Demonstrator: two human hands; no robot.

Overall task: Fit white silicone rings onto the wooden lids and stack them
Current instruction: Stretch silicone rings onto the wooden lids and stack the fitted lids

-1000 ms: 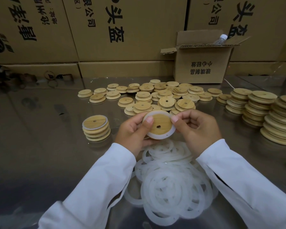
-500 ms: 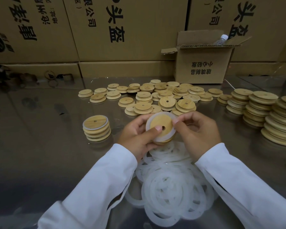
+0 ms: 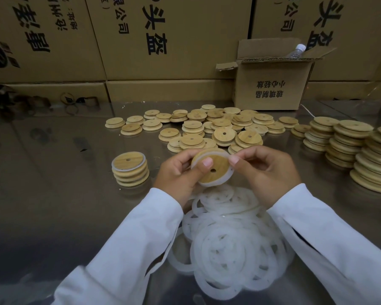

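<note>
Left side of the counter (image 3: 42,194) is wide open and bare-looking steel, while the right edge is crowded by tall lid stacks (image 3: 350,150) and the back is walled off by cartons (image 3: 163,40), with loose lids (image 3: 207,126) scattered in front of a small open box (image 3: 271,84). Both hands are up over the ring pile (image 3: 229,245): left hand (image 3: 178,172) curled round the lid (image 3: 213,170) with its thumb pressed on the wood face, right hand (image 3: 266,172) pinching the ring (image 3: 227,155) at the lid's top right rim. Short finished stack (image 3: 130,169) sits just left of the hands.
</note>
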